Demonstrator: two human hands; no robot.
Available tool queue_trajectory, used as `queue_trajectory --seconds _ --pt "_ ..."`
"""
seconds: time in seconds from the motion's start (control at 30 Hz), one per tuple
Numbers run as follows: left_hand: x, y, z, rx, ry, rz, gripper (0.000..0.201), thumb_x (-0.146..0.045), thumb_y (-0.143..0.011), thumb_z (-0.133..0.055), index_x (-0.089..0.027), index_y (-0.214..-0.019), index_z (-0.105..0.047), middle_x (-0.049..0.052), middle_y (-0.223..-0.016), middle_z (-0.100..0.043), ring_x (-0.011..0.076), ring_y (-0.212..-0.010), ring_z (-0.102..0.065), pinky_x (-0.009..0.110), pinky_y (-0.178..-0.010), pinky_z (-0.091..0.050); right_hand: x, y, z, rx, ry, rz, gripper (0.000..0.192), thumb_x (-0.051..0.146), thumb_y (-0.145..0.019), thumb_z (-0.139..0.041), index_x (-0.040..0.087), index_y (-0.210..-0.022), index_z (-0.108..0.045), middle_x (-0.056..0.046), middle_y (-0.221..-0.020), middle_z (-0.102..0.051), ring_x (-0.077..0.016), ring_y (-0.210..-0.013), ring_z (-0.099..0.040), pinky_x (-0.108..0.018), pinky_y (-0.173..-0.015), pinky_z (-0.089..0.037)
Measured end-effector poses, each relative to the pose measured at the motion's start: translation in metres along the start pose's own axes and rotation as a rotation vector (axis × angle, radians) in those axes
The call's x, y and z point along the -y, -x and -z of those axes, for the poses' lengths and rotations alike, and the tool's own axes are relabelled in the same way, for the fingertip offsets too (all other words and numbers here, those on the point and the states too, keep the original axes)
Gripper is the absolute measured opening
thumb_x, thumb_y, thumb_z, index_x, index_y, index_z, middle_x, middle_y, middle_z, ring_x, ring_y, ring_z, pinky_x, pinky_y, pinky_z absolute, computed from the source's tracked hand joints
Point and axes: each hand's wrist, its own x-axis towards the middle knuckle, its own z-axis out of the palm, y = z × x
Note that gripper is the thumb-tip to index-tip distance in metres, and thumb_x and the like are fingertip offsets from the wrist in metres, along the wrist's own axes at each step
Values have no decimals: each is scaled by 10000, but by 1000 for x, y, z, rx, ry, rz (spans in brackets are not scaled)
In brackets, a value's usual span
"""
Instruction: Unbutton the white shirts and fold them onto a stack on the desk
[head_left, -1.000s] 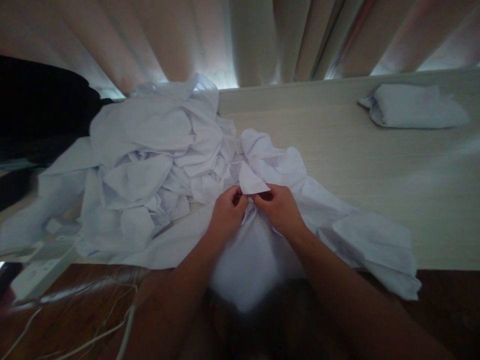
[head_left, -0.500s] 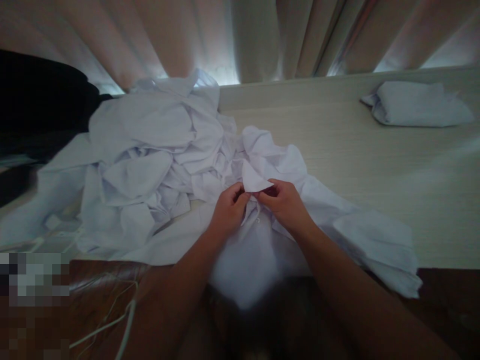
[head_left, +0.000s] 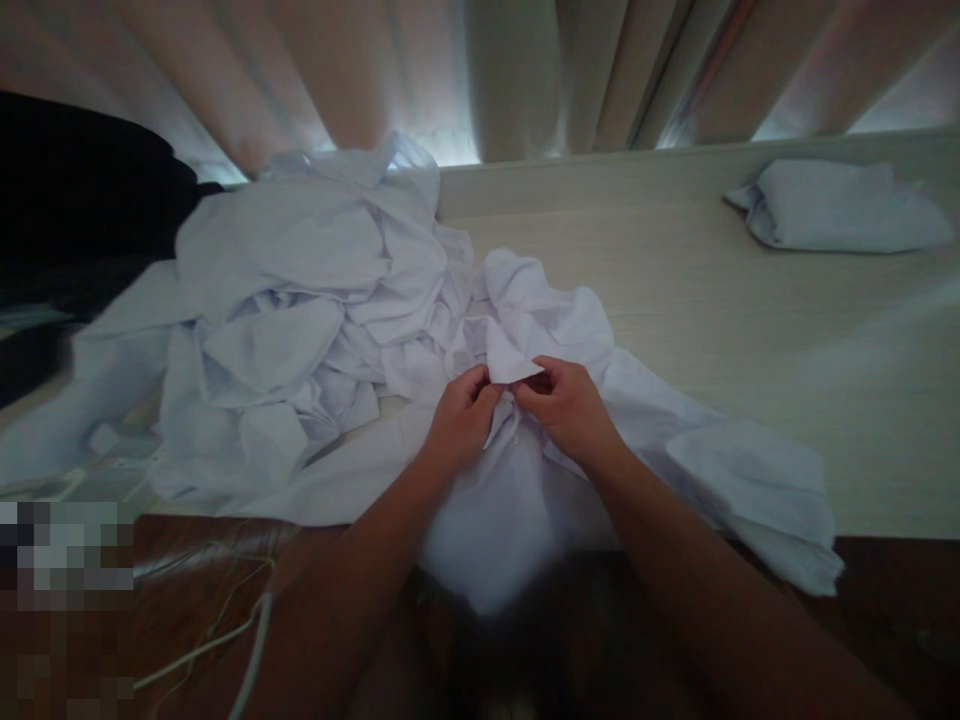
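A white button-up shirt (head_left: 501,525) lies spread across the near edge of the table, its sleeves reaching out to both sides. My left hand (head_left: 466,415) pinches the cloth just under the collar (head_left: 510,358). On the other side, my right hand (head_left: 564,405) is closed on the shirt front below the collar's point, thumb and fingers together. Both hands almost meet at the neck opening. One small button (head_left: 515,440) shows on the front below them. Whatever lies right between the fingertips is hidden by the collar and the fingers.
Crumpled white garments (head_left: 292,260) are heaped at the left, touching the shirt. A folded white garment (head_left: 832,205) rests at the back right of the pale table (head_left: 675,280). A black object (head_left: 82,190) stands far left; white cables (head_left: 259,630) hang below. Curtains (head_left: 517,80) line the back.
My hands keep their hold at the collar, the right hand's fingers shifted very slightly. The whole view has moved a little; the garments lie as before.
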Motion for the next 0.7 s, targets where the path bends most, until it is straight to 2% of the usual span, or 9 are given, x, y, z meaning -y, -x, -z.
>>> queue_trajectory --seconds 0.17,0.33,0.47,0.57,0.7 --pt "1 0 0 -29 0 20 224 -241 -881 -509 -173 -918 -720 37 -862 -720 209 -871 -628 282 -743 -492 -1 0 0 40 -57 -30 105 264 -775 -624 168 -782 -663 -25 -736 -685 -155 -649 -572 -247 -561 -401" --pt "-3 0 -2 -25 55 3 249 -228 -882 -495 -165 -971 -719 54 -944 -734 209 -912 -635 286 -777 -500 2 0 -1 19 -74 -17 84 235 -761 -620 159 -749 -653 -23 -737 -681 -140 -627 -553 -252 -582 -409" --pt "-3 1 -1 -1 72 11 237 -221 -885 -486 -166 -937 -710 45 -877 -722 197 -859 -631 276 -738 -495 1 -1 1 58 -143 -33 119 262 -773 -631 156 -782 -686 -22 -717 -679 -146 -627 -563 -246 -562 -401" --pt "-1 1 1 -28 43 53 219 -321 -896 -544 -174 -840 -697 34 -794 -703 189 -775 -619 273 -682 -488 0 0 0 51 -144 -25 149 280 -786 -636 153 -816 -707 -34 -742 -695 -162 -667 -592 -258 -602 -438" --pt "0 -2 4 -5 48 35 206 -324 -886 -579 -176 -883 -721 44 -852 -730 200 -817 -642 285 -719 -499 -2 2 -2 14 -121 -16 129 264 -784 -631 162 -804 -707 -31 -728 -692 -167 -671 -599 -267 -624 -457"
